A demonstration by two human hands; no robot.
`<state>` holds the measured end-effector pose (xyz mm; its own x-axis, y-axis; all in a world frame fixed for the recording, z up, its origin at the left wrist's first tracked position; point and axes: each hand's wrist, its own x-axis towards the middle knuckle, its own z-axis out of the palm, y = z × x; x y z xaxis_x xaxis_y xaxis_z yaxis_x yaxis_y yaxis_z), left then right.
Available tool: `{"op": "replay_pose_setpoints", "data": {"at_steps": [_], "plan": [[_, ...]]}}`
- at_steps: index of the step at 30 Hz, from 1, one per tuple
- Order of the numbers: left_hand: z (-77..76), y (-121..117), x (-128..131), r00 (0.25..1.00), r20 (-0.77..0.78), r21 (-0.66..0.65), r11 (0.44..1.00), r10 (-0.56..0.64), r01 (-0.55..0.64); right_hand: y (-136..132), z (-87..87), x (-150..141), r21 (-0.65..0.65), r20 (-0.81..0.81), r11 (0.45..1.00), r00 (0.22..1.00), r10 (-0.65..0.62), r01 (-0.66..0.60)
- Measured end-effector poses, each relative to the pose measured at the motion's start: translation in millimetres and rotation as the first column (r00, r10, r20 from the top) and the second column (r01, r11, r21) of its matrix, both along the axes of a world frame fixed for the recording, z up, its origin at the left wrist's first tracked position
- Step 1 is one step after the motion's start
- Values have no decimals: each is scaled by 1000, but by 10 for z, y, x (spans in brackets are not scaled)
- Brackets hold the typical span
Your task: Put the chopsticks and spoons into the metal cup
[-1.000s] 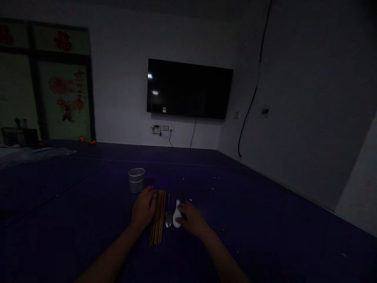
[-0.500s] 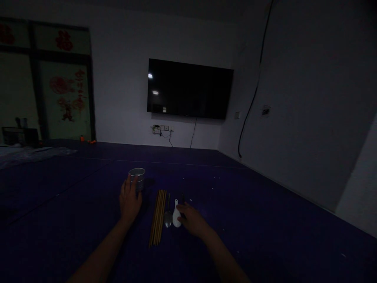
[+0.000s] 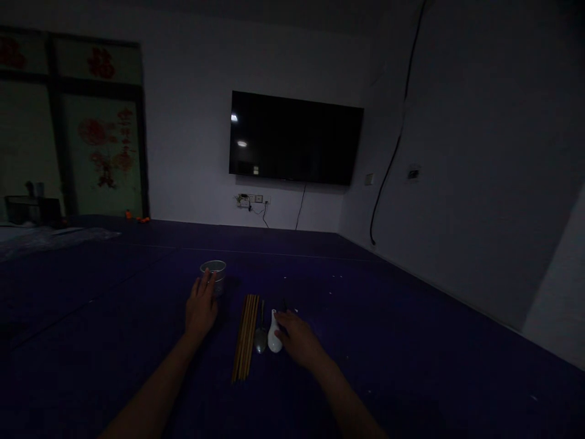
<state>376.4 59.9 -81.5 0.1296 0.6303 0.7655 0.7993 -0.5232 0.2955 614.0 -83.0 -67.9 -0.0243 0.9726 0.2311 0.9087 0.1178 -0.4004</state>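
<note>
My left hand rests at the near side of a metal cup, its fingers stretched out against or just in front of the wall. Right of it lies a bundle of wooden chopsticks, side by side. Next to them is a metal spoon, then a white soup spoon, both with bowls towards me. My right hand is over the right edge of the white spoon, thumb and forefinger apart. A thin dark handle pokes out beyond this hand; the rest of it is hidden.
Dark blue matting covers the surface, with small white specks. Clear plastic sheeting lies at far left, near small orange objects. A television hangs on the back wall, and a black cable runs down the right wall.
My right hand's fingers have shifted slightly up along the white spoon. The left hand has slid slightly at the cup. Cup, chopsticks and spoons stay in place.
</note>
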Motion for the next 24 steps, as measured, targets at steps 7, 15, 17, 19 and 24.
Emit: {"op": "replay_pose_setpoints", "data": {"at_steps": [7,15,17,19,24], "plan": [[29,84,-79,999,-27,27,999,-29,29,3,11,-20,35,-12,999,1000,-7,7],[144,-24,-80,1000,-17,69,997,23,-22,16,-13,-21,68,-6,997,999,-39,39],[157,-54,-81,998,-45,71,996,54,-51,15,-12,-21,68,-2,997,999,-46,46],[165,-74,-88,993,-81,77,994,89,-83,12,-6,-22,65,-1,997,999,-49,49],[197,-99,-73,990,-118,172,983,80,-59,6,-18,-28,110,-33,992,997,-64,67]]}}
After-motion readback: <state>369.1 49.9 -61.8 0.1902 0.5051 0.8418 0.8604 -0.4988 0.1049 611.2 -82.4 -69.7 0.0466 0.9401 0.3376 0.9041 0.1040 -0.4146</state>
